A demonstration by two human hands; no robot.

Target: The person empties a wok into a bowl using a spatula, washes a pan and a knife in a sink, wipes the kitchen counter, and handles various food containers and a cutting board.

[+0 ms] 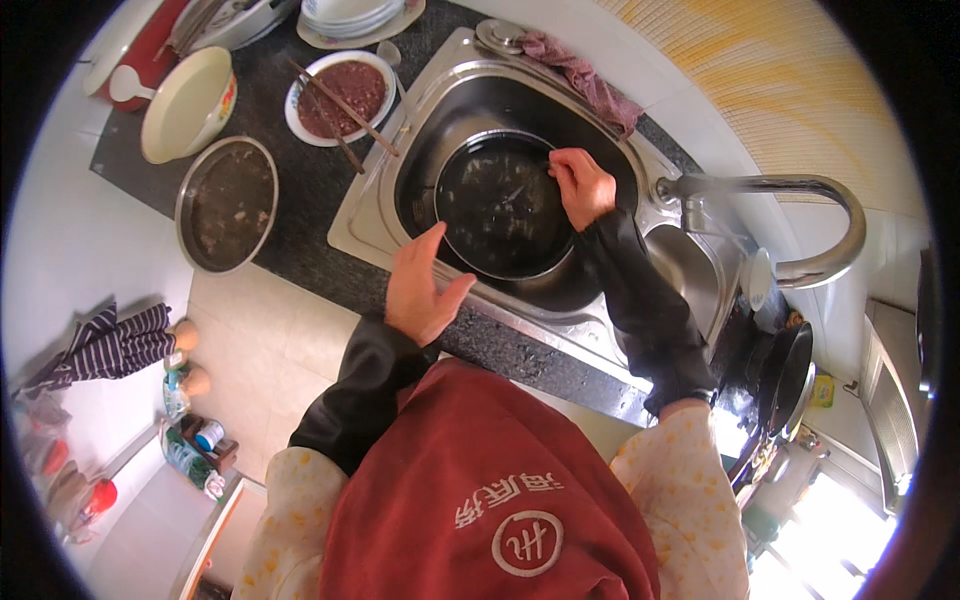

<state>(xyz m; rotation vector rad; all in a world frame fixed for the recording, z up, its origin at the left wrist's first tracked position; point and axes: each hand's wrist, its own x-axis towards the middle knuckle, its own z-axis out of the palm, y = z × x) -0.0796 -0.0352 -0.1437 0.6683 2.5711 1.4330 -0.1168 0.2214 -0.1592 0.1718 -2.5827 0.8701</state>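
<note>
A round basin with a thin metal rim (486, 274) sits in the large stainless-steel sink bowl (517, 105). Dark liquid (502, 202) fills it, with light reflections and a few small specks on the surface. My right hand (583, 186) is at the basin's upper right edge, its fingers curled over the rim. At the lower left edge, my left hand (424, 285) is spread with the thumb held apart. Its fingertips are at or very near the rim, and nothing shows in its palm. Black sleeve covers (634, 292) reach over both forearms.
Chopsticks (341, 101) rest across a bowl of reddish-brown mince (360, 81). A metal bowl of murky liquid (225, 206) stands near the counter's edge, beside a cream enamel basin (184, 112). A curved faucet (844, 202) rises at right, and a crumpled cloth (581, 79) lies behind the sink.
</note>
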